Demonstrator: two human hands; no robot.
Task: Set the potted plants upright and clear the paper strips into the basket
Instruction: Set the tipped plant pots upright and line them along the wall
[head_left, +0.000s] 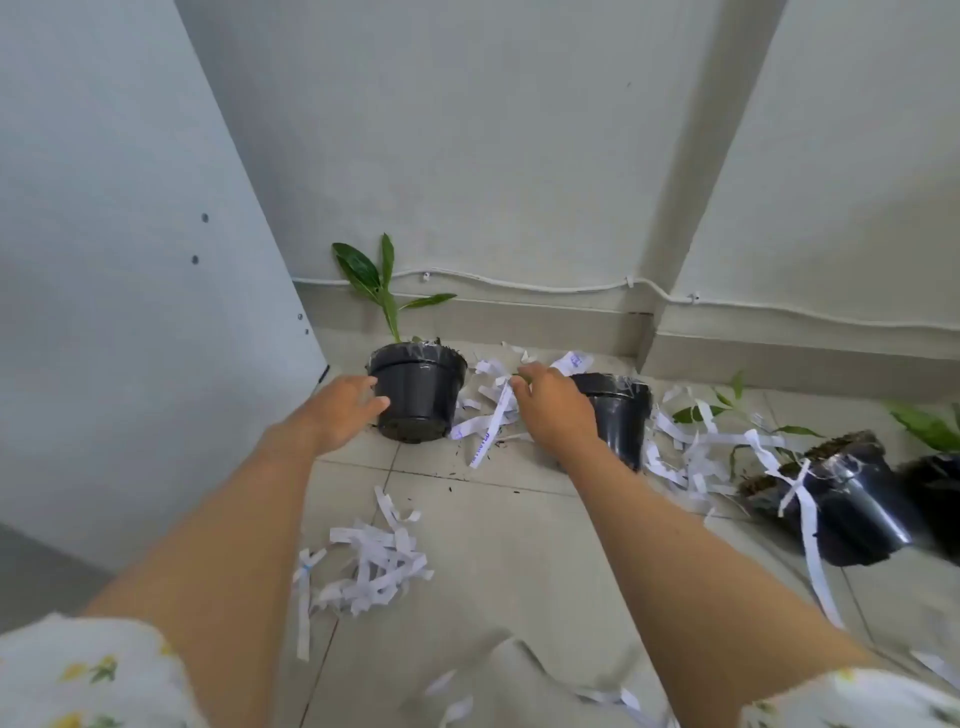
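A black pot (418, 395) with a green leafy plant (382, 280) stands upright near the wall. My left hand (340, 410) rests against its left side, fingers spread. My right hand (553, 410) hovers over a second black pot (621, 415) and pinches a white paper strip (493, 421). A third pot (841, 504) lies tipped on its side at the right, soil showing, strips draped over it. A fourth pot (935, 488) sits at the right edge. A pile of paper strips (374, 566) lies on the tiles in front of me. No basket is in view.
A grey cabinet panel (130, 286) stands at the left. The wall and skirting with a white cable (545, 286) run behind the pots. More strips (696, 457) and soil crumbs lie scattered on the tiled floor (519, 545).
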